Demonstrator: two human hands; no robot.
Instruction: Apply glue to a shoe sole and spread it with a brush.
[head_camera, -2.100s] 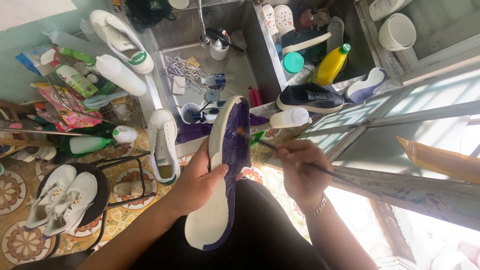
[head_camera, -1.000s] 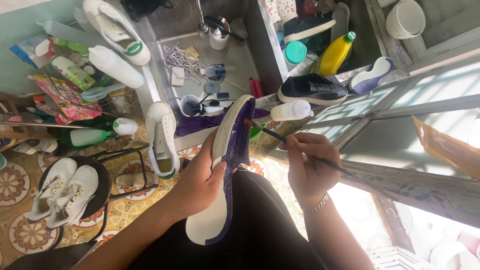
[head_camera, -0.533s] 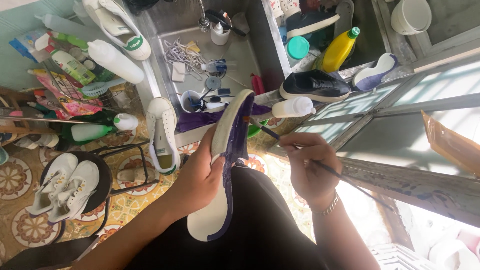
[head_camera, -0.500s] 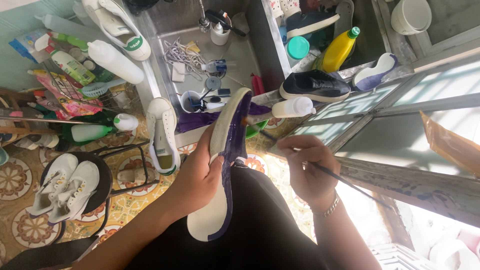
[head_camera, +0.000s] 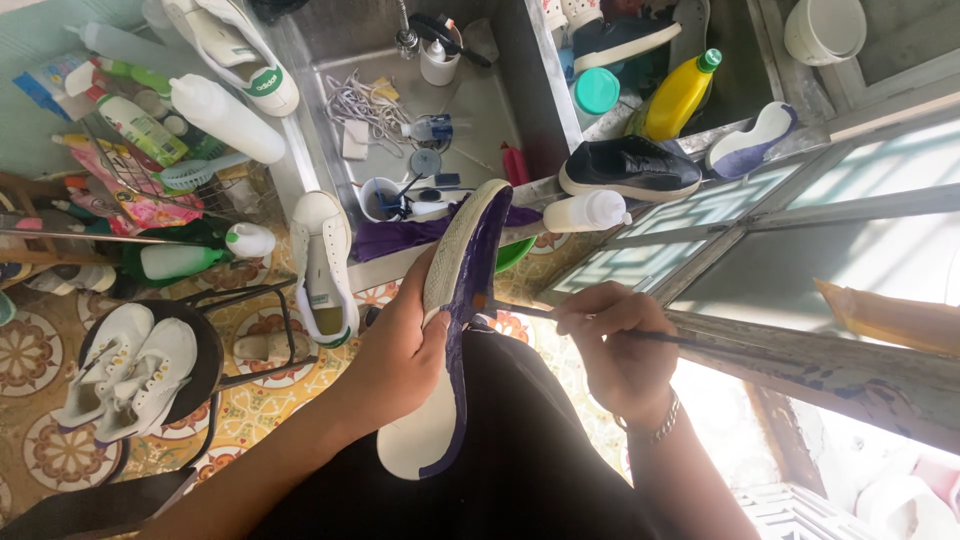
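Note:
My left hand (head_camera: 400, 345) grips a shoe (head_camera: 455, 300) with a white sole and a purple upper, held sole-outwards above my lap. My right hand (head_camera: 620, 350) pinches a thin dark brush (head_camera: 560, 320) whose tip touches the purple side of the shoe near its middle. A bracelet sits on my right wrist. My dark trousers fill the frame below the shoe.
A metal sink (head_camera: 470, 110) holds small tools, a cup and laces. A black shoe (head_camera: 630, 170), a white bottle (head_camera: 590, 212) and a yellow bottle (head_camera: 680, 95) sit on the ledge. White sneakers (head_camera: 125, 375) rest on a round stool; another white shoe (head_camera: 320, 265) stands nearby.
The brush tip has slid down the shoe's purple side, and my right hand moved lower with it. My left hand keeps the shoe in the same grip.

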